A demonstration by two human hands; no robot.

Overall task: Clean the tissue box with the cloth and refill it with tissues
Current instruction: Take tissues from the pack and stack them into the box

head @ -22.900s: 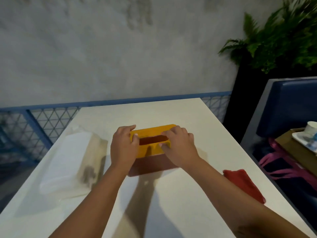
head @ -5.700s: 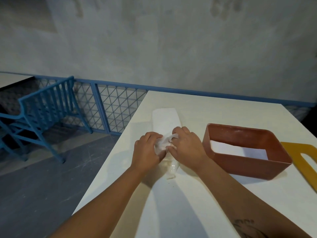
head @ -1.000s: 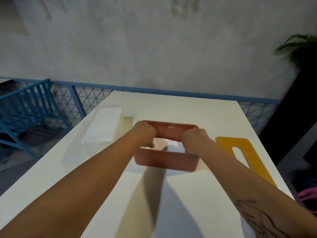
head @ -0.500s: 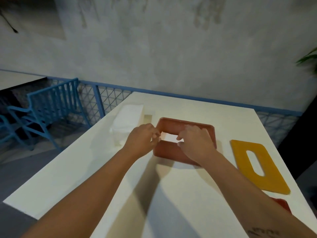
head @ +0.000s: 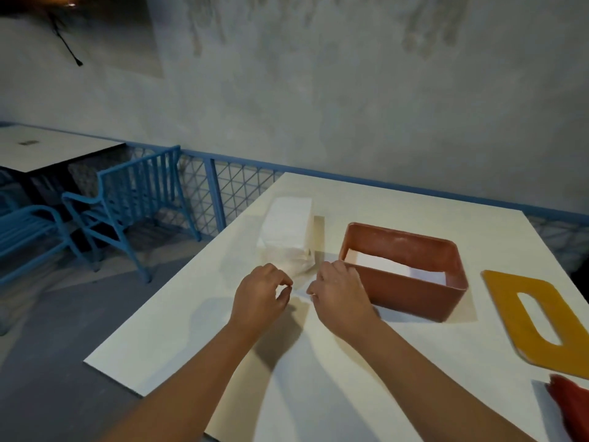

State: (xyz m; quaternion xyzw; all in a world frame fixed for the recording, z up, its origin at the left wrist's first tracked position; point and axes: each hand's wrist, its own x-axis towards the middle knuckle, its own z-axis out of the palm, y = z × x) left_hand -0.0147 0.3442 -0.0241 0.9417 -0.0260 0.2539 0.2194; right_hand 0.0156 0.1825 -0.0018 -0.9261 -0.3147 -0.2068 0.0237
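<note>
Reaching for tissue pack (head: pixel 288 231) | both hands' fingers curled, grip unclear | cloth (head: pixel 573 406) cut off

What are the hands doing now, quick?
Left hand: fingers curled, pinching, seemingly at the tissue pack wrapper; unclear.
Right hand: also curled beside the pack; hold unclear.

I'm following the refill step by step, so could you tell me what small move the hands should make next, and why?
Probably reach forward and take hold of the tissue pack. Both the left hand and the right hand hover just short of its crumpled near end, seemingly holding nothing. The tissue box stands open beside it with only a thin white layer inside, and its yellow lid lies off to the right.
</note>
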